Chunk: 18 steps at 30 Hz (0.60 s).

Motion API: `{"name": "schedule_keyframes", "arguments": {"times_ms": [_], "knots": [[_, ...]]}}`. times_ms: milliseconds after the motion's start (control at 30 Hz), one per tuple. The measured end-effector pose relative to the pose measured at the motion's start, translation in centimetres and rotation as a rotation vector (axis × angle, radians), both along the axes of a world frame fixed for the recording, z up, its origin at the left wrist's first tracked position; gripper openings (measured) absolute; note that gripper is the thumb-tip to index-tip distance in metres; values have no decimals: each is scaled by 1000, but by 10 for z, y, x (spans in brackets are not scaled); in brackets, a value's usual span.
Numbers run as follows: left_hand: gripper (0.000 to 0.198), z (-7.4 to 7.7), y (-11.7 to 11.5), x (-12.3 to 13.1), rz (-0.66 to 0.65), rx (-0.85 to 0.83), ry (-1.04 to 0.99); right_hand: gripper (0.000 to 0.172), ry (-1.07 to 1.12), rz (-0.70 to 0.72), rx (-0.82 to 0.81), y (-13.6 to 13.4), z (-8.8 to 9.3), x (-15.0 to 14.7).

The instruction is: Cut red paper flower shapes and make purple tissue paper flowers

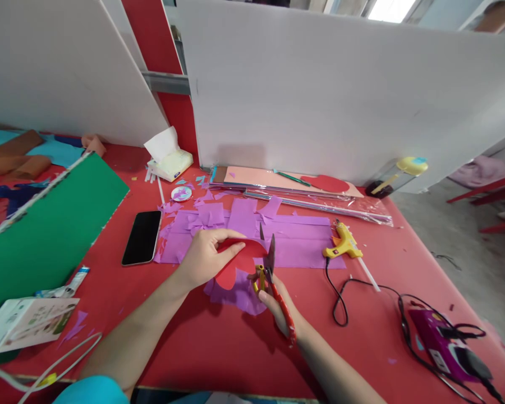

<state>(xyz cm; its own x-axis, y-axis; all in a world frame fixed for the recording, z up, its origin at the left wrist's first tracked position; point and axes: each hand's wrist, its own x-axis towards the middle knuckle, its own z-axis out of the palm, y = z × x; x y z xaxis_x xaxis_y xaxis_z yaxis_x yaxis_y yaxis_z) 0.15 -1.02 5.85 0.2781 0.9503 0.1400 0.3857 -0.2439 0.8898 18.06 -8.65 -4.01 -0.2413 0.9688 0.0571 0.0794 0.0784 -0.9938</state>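
My left hand (204, 255) pinches a red paper cutout (238, 264) between thumb and fingers, along with a purple sheet behind its upper edge. Purple crepe paper (246, 294) hangs below the red piece, close to the tabletop. In my right hand (284, 308) is a pair of scissors (270, 261) with a red handle and a yellow part near the pivot. Their blades are spread and point away from me, just right of the red paper. Some of my right fingers are hidden behind the scissors. Flat purple crepe strips (298, 255) lie beyond both hands.
A yellow glue gun (345, 242) lies at right, its cord running to a purple power box (437, 342). A phone (142, 238), green board (63, 213) and tissue pack (170, 164) are at left. Wrapped paper sheets (256, 178) and a bottle (398, 177) stand near the white panel (340, 95).
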Motion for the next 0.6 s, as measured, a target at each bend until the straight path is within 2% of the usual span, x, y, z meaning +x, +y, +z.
{"name": "schedule_keyframes", "arguments": {"times_ms": [233,400,600], "knots": [[18,-6,-1,2,17,12,-22,45,22,-20,-37,1,4,-5],[17,-5,-3,5,20,13,-43,54,27,-88,-179,4,10,-12],[18,-5,-2,5,23,11,-34,50,76,-61,-185,3,1,-9]]}}
